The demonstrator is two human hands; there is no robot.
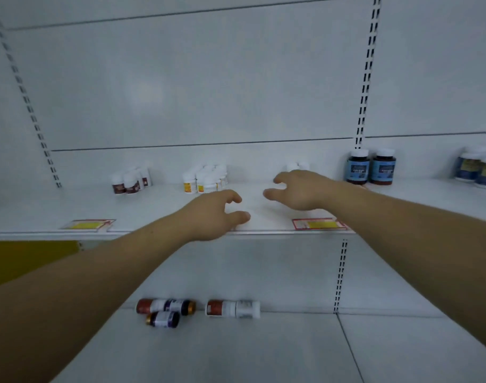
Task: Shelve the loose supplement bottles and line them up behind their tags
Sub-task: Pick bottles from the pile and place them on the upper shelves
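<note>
1. White shelving fills the view: a back panel (208,87), slotted uprights (367,78), and a yellow panel (29,258) at the lower left.
2. On the upper shelf (159,211), upright bottles stand in groups towards the back. Brown-label bottles (131,181) are at the left, with yellow-label bottles (206,179) to their right. White bottles (297,166) are partly hidden behind the right hand. Two blue-label bottles (371,168) stand by the right upright, and more bottles (479,168) sit at the far right edge.
3. Two tags lie flat at the front edge of the upper shelf. The left tag (88,225) is well in front of the brown-label group, and the right tag (319,224) is just beside the right forearm.
4. The left hand (217,214) hovers over the front of the upper shelf, between the two tags. Its grip is apart, fingers loosely curled, holding nothing. I cannot tell whether the thumb touches the shelf.
5. The right hand (299,189) reaches further back, just in front of the white bottles. Its grip is also apart, thumb and fingers spread, with nothing in it.
6. The loose bottles (165,306) lie on their sides on the lower shelf (236,349), against the back panel and below the hands.
   - On the left, a red-brown one lies end to end with a purple one, and a second purple one (163,319) lies just in front.
   - On the right, a red-label one (221,308) lies end to end with a white one (247,309).
   - Their labels are too blurred to read.
</note>
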